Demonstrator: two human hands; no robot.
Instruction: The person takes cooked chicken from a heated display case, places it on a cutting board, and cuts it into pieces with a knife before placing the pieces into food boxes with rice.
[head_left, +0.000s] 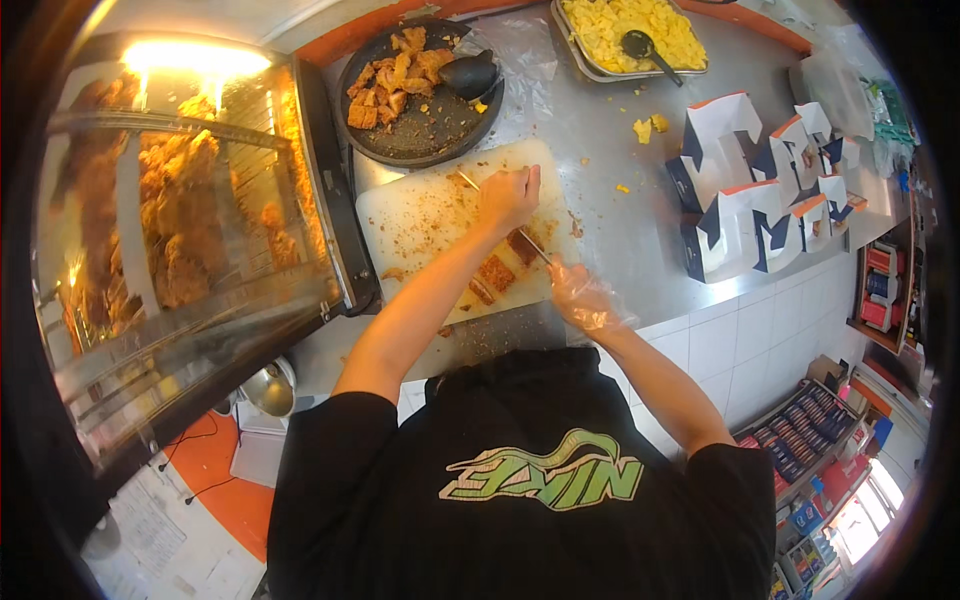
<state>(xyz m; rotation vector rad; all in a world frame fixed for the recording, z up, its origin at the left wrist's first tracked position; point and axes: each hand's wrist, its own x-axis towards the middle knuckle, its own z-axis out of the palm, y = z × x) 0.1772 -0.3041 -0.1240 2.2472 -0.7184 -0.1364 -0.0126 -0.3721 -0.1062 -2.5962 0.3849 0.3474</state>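
My right hand, in a clear plastic glove, grips the handle end of a knife. The thin blade slants up and left across a white cutting board. My left hand, bare, is closed over the far part of the blade; whether it grips or presses on it I cannot tell. Strips of breaded fried meat lie on the board below the blade, with crumbs scattered around. Just beyond the board, a round dark pan holds cut fried pieces and a black scoop.
A lit glass display case with fried food stands at the left. At the back, a metal tray holds yellow food and a black spoon. Open cardboard boxes stand at the right of the steel counter.
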